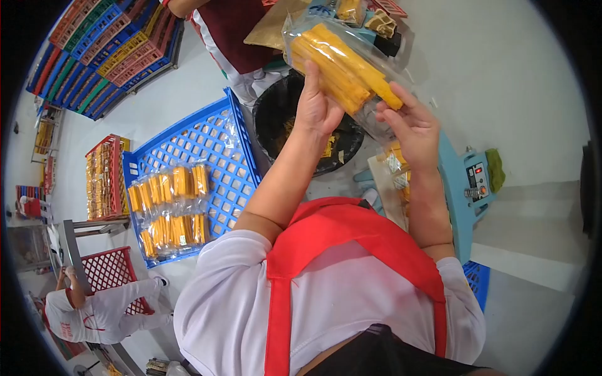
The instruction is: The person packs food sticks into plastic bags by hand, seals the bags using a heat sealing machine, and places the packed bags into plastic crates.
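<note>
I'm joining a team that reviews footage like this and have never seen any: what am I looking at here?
There is no robot: these are a person's own bare hands. The single picture comes from a camera worn on the head, looking forward and down, so the wearer's red apron fills the lower middle.

The left hand and right hand hold a clear plastic bag of yellow-orange sticks; the right fingers are at its near end.

To the left, a blue crate contains two rows of similar filled bags. Beyond the forearms is a black bin with yellow scraps inside. The light-blue machine on the right has a control panel; its purpose isn't clear from this view.
</note>
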`<state>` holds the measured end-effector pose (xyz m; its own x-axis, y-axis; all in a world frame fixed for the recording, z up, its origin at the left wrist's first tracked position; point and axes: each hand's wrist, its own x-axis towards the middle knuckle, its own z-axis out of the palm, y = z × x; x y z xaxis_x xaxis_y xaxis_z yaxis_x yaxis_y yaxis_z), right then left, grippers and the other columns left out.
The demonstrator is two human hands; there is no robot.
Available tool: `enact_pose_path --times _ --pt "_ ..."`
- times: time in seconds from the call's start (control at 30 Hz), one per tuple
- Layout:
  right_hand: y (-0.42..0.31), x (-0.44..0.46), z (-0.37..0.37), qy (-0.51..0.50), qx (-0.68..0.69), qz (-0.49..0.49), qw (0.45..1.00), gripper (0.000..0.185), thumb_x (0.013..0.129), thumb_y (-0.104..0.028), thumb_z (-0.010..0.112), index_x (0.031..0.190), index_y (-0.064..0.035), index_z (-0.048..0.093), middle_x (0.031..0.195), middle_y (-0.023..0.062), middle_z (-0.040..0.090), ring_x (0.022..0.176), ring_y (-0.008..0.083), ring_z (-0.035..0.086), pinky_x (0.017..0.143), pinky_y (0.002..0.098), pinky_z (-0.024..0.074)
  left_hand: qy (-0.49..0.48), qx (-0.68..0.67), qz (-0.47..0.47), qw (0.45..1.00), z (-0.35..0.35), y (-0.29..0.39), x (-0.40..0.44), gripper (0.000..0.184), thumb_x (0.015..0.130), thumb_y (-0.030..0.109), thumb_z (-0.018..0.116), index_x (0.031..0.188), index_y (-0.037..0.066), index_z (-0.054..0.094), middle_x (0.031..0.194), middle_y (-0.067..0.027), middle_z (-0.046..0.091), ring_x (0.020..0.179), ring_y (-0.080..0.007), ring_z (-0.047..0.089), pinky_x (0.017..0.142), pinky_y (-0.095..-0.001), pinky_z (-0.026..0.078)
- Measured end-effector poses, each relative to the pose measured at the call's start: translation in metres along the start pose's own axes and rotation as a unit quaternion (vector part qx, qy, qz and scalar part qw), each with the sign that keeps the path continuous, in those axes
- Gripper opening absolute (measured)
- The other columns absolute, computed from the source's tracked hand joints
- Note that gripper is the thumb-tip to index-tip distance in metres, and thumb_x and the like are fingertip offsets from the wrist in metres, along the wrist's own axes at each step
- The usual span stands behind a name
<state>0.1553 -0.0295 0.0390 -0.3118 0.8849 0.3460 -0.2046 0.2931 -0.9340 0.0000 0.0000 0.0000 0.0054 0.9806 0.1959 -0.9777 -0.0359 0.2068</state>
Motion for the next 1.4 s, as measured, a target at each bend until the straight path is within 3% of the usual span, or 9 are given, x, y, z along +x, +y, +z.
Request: enact_pose_path --times 0.2,0.27,0.47,0.9,1.07,1.17,1.3,1.37,1.4 --pt "-0.007 -0.004 0.004 -0.043 -0.001 -0.029 0.999 0.032 0.078 0.003 0.053 0.11 0.0006 0.052 0.093 0.0071 0.057 0.081 0.0116 0.055 0.072 0.0229 0.0453 -0.007 -0.002 -0.03 1.0 -0.004 -0.009 -0.005 0.056 0.078 0.041 0.053 0.121 0.01 0.037 0.121 -0.0053 0.043 0.113 -0.0225 0.039 0.096 -0.0414 0.029" --pt "-0.009 -0.004 0.001 -0.029 -0.186 -0.138 0.972 0.031 0.076 0.003 0.054 0.106 0.0017 0.054 0.086 0.0083 0.057 0.074 0.0125 0.054 0.065 0.0223 0.0432 -0.037 -0.032 -0.051 0.998 -0.006 -0.01 -0.005 0.054 0.077 0.039 0.055 0.12 0.009 0.039 0.12 -0.0052 0.044 0.113 -0.0223 0.04 0.097 -0.0413 0.029" --pt "-0.014 -0.003 0.003 -0.071 -0.254 -0.218 0.94 0.03 0.074 0.003 0.054 0.104 0.0018 0.054 0.079 0.0101 0.056 0.067 0.0169 0.053 0.06 0.024 0.0413 -0.043 -0.024 -0.032 0.998 -0.002 -0.006 -0.008 0.053 0.076 0.037 0.058 0.118 0.009 0.041 0.119 -0.0054 0.046 0.111 -0.0222 0.042 0.097 -0.0403 0.029" --pt "-0.035 -0.012 0.003 -0.115 -0.3 -0.117 0.94 0.042 0.074 -0.001 0.057 0.115 -0.0004 0.048 0.084 0.011 0.058 0.074 0.0173 0.055 0.067 0.0268 0.0429 -0.013 -0.085 -0.036 0.996 -0.009 0.002 0.0 0.055 0.079 0.042 0.052 0.121 0.009 0.038 0.123 -0.0076 0.043 0.114 -0.0251 0.039 0.097 -0.0428 0.028" --pt "-0.021 0.008 0.007 -0.163 -0.5 -0.294 0.798 0.02 0.071 -0.008 0.055 0.089 -0.0015 0.057 0.079 0.0101 0.057 0.074 0.0263 0.055 0.068 0.0398 0.0414 0.029 -0.133 -0.036 0.99 -0.024 0.003 0.009 0.056 0.083 0.047 0.041 0.123 0.009 0.036 0.125 -0.0109 0.039 0.116 -0.0281 0.035 0.099 -0.0452 0.023" --pt "-0.034 0.041 0.006 -0.091 -0.533 -0.342 0.768 0.011 0.071 -0.01 0.054 0.079 -0.0019 0.056 0.074 0.0087 0.057 0.07 0.0289 0.053 0.063 0.0398 0.0414 -0.028 -0.211 -0.058 0.975 -0.034 -0.006 0.012 0.057 0.084 0.045 0.04 0.125 0.006 0.032 0.128 -0.0134 0.035 0.118 -0.0297 0.032 0.1 -0.0454 0.023" --pt "-0.02 0.103 0.004 -0.186 -0.629 -0.162 0.737 0.015 0.08 -0.014 0.051 0.086 -0.0009 0.056 0.079 0.0103 0.058 0.073 0.0261 0.055 0.065 0.0345 0.043 0.115 -0.025 -0.189 0.975 -0.062 -0.016 -0.002 0.067 0.081 0.051 0.043 0.124 0.002 0.03 0.129 -0.0166 0.031 0.117 -0.0313 0.032 0.098 -0.0415 0.025" --pt "-0.026 0.114 0.007 -0.191 -0.633 -0.171 0.731 0.016 0.075 -0.016 0.051 0.079 -0.0018 0.058 0.074 0.0141 0.058 0.069 0.0285 0.056 0.063 0.0363 0.0438 0.348 0.051 -0.3 0.887 -0.071 -0.016 -0.014 0.079 0.077 0.049 0.05 0.129 0.001 0.016 0.131 -0.021 0.02 0.121 -0.0345 0.022 0.1 -0.0456 0.019" --pt "-0.029 0.117 0.008 -0.215 -0.633 -0.18 0.721 0.018 0.071 -0.018 0.051 0.071 -0.0027 0.06 0.069 0.018 0.058 0.065 0.0308 0.057 0.061 0.0381 0.0447 0.348 0.057 -0.305 0.884 -0.07 -0.012 -0.022 0.079 0.077 0.049 0.05 0.129 0.001 0.016 0.131 -0.021 0.02 0.121 -0.0345 0.022 0.1 -0.0456 0.019"
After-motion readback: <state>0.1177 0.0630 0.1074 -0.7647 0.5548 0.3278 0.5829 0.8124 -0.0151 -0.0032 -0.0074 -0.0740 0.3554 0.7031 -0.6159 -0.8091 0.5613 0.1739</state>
